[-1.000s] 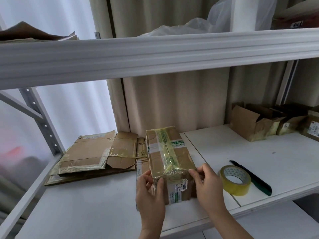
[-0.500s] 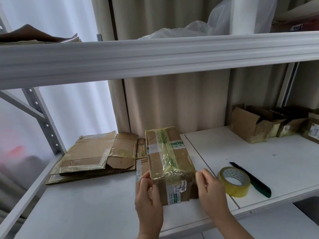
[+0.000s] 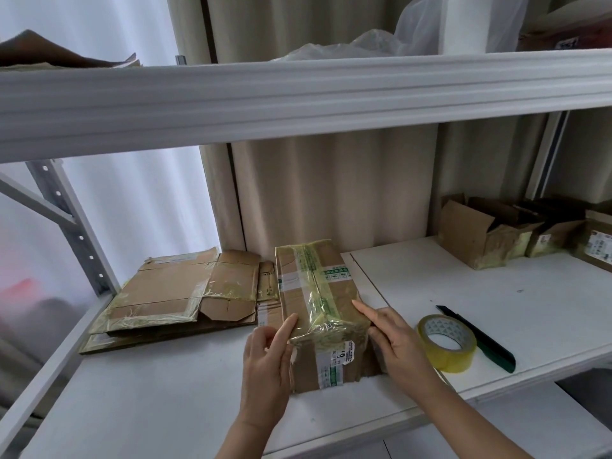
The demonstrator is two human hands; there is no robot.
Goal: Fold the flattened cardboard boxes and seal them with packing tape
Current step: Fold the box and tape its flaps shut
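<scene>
A white shelf [image 3: 463,293] holds flattened boxes [image 3: 172,293] at left and open boxes [image 3: 480,233] at right. A taped box [image 3: 318,293] stands at the front edge; left hand [image 3: 265,362] and right hand [image 3: 400,346] press its sides, fingers straight, not clenched. Beside it lie a tape roll [image 3: 445,342] and knife [image 3: 477,339].

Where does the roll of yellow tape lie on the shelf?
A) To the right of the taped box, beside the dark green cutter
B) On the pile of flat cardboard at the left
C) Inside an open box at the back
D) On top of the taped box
A: the roll of yellow tape lies flat on the shelf, right of the taped box and just left of the dark green cutter.
</scene>
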